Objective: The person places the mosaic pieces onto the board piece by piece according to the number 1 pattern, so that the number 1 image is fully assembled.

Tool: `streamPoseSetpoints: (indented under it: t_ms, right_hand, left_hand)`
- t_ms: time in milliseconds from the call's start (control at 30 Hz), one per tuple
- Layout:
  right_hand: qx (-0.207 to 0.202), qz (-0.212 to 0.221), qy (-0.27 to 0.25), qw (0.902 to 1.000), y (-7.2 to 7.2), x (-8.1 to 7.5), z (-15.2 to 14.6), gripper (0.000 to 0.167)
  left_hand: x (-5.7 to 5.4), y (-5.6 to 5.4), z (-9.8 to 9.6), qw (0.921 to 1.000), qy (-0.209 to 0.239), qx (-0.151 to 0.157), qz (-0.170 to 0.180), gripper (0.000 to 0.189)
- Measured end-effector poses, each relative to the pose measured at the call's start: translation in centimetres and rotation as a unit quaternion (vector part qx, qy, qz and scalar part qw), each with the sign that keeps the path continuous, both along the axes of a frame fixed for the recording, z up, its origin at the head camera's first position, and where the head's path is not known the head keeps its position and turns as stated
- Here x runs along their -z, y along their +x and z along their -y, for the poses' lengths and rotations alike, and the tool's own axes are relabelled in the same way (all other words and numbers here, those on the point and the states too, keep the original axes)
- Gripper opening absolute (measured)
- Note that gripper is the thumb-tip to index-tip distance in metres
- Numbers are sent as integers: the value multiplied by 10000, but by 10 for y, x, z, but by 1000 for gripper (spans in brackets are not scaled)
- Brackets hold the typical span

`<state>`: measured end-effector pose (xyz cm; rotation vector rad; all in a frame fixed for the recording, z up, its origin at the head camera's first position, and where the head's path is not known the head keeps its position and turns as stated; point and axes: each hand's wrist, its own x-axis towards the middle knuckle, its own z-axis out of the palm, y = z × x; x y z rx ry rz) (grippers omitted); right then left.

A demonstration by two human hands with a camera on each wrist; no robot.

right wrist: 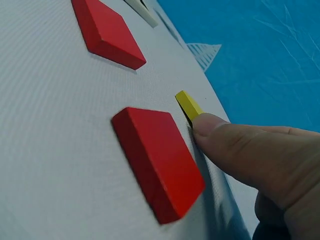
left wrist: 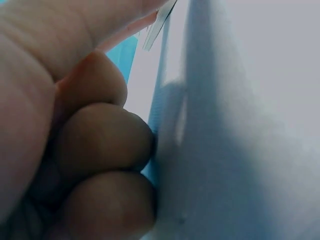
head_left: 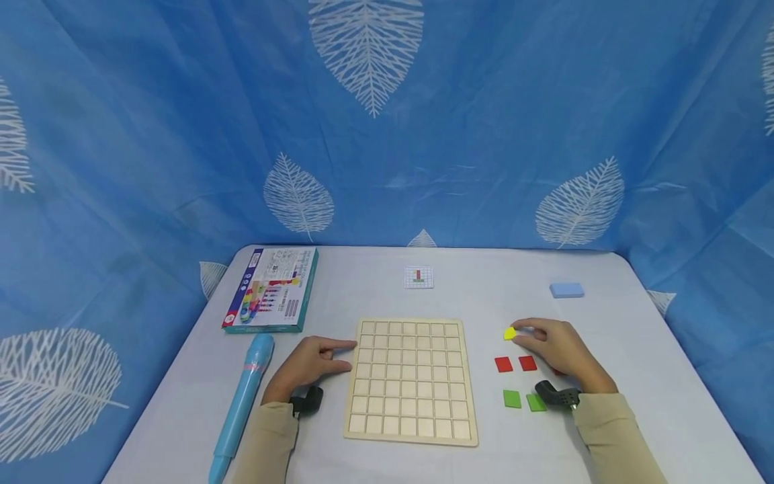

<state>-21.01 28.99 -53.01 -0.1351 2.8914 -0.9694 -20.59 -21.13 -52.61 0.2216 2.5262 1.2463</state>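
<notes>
A blue backdrop (head_left: 484,101) with white leaf prints stands behind one white worktop (head_left: 484,279). In the middle lies a wooden board (head_left: 409,372), seven cells by seven. One box (head_left: 270,289) sits far left; its print is too small to read and its contents are hidden. A blue stick (head_left: 242,400) lies near left. The left hand (head_left: 307,366) is released, index finger and thumb reaching to the board's left edge. The right hand (head_left: 556,343), right of the board, pinches one yellow piece (head_left: 508,334) between thumb and finger. At the far side are one card (head_left: 418,277), printed with a grid and red and green squares, and one blue block (head_left: 567,290), farther right. Right of the board lie two red tiles (head_left: 503,364) and, nearer, two green tiles (head_left: 512,398).
</notes>
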Motion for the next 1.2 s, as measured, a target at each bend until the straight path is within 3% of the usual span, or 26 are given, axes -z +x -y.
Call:
streamPoseSetpoints:
  t_ms: [300,733,1000,1200]
  right_hand:
    - [327,-125,117,9993,4,-8,0,38]
    - [154,-685,-97,9975,5,-30,25,34]
    - [-42,-877,-281,9957,4,-29,47,33]
    - [-90,-1039,-415,9937,3,-30,67,32]
  left_hand:
    - [0,0,-1,10000,17,-6,-10,42]
    - [-1,-1,0,10000,-22,13,-66,43]
    - [-2,-1,0,9999,-40,-103,77,42]
    - [-1,1,0,10000,-29,-8,-16,43]
